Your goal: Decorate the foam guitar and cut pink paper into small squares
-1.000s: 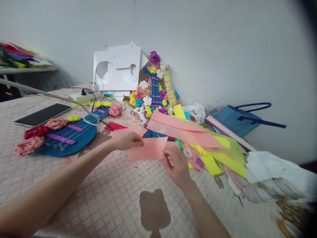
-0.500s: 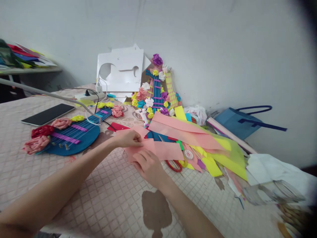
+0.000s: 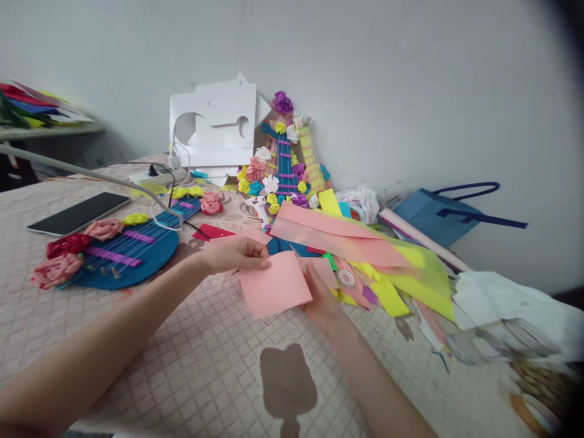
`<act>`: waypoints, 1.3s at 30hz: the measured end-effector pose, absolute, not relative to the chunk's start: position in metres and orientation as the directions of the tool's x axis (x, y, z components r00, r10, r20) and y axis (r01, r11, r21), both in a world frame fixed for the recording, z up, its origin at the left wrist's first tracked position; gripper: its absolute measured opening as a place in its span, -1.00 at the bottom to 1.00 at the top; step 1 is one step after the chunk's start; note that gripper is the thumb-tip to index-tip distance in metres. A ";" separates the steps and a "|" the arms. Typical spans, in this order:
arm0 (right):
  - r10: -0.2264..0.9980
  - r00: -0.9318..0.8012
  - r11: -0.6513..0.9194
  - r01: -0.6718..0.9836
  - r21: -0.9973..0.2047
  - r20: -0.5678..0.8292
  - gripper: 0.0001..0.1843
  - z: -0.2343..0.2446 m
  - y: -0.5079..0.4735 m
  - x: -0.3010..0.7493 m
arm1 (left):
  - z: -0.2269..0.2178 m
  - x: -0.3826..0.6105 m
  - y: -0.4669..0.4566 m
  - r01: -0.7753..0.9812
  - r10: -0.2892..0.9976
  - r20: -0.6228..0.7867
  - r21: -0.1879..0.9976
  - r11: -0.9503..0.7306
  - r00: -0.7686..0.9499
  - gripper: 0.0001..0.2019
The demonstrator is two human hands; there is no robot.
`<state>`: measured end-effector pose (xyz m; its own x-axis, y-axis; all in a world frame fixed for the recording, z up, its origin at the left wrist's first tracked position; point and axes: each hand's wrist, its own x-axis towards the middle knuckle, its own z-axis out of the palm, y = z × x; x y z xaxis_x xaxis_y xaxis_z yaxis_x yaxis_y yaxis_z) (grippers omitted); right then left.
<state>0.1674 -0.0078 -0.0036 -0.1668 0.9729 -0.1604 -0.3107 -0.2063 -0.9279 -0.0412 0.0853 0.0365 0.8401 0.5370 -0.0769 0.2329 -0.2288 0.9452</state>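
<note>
Pink paper (image 3: 274,283), folded over into a roughly square piece, is held between my hands above the table. My left hand (image 3: 237,252) pinches its upper left edge with thumb and curled fingers. At its right edge my right hand (image 3: 322,298) grips the paper, with some fingers hidden behind it. Just behind my right hand lies more pink paper (image 3: 326,274). Beyond, a pile of pink strips (image 3: 337,234) and yellow sheets (image 3: 424,283) spreads to the right. A white tape roll (image 3: 345,278) rests in the pile.
Left of my arm lies a blue guitar-shaped craft (image 3: 155,255) with paper flowers, beside a dark tablet (image 3: 79,213). A white glue gun (image 3: 258,210) stands before decorated guitars (image 3: 285,161) at the wall. A cable (image 3: 91,174) crosses the left. A blue bag (image 3: 438,219) lies at right.
The pink paper has been lifted and folded over, facing me now. My right hand has moved right, from the paper's middle to its right edge, covering where the red-handled scissors showed.
</note>
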 end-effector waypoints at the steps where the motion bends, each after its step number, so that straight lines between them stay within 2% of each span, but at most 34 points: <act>1: 0.964 -0.192 -0.243 -0.343 -0.907 -0.185 -0.41 -0.004 -0.008 0.167 | 0.034 -0.040 0.086 0.249 0.544 -0.082 0.938 -0.242 0.835 -0.64; 4: 0.966 -0.159 -0.246 -0.348 -0.905 -0.201 -0.47 -0.004 -0.009 0.170 | 0.025 -0.036 0.087 0.308 0.586 -0.094 0.910 -0.277 0.805 -0.63; 8: 0.986 -0.050 -0.164 -0.158 -0.974 -0.158 -0.62 -0.009 -0.008 0.174 | 0.014 -0.031 0.087 0.367 0.614 -0.091 0.866 -0.340 0.784 -0.62; 12: 0.993 0.021 -0.118 -0.036 -0.992 -0.119 -0.65 -0.016 -0.007 0.177 | 0.008 -0.029 0.086 0.372 0.614 -0.064 0.843 -0.388 0.787 -0.62; 16: 0.992 0.067 -0.102 -0.029 -0.994 -0.103 -0.66 -0.019 -0.005 0.179 | 0.006 -0.030 0.089 0.340 0.582 -0.062 0.859 -0.383 0.811 -0.66; 24: 0.992 0.073 -0.100 -0.006 -0.995 -0.100 -0.65 -0.023 -0.003 0.182 | 0.004 -0.027 0.088 0.363 0.644 -0.117 0.893 -0.264 0.756 -0.72; 39: 0.991 0.065 -0.115 -0.002 -0.993 -0.115 -0.63 -0.020 -0.004 0.183 | 0.008 -0.029 0.087 0.318 0.625 -0.190 0.943 -0.100 0.758 -0.67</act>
<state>0.1830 -0.0039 -0.0201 0.0646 0.9913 -0.1148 -0.0022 -0.1149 -0.9934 -0.0290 0.0868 0.0081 0.7576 0.6246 -0.1897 0.3184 -0.0999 0.9427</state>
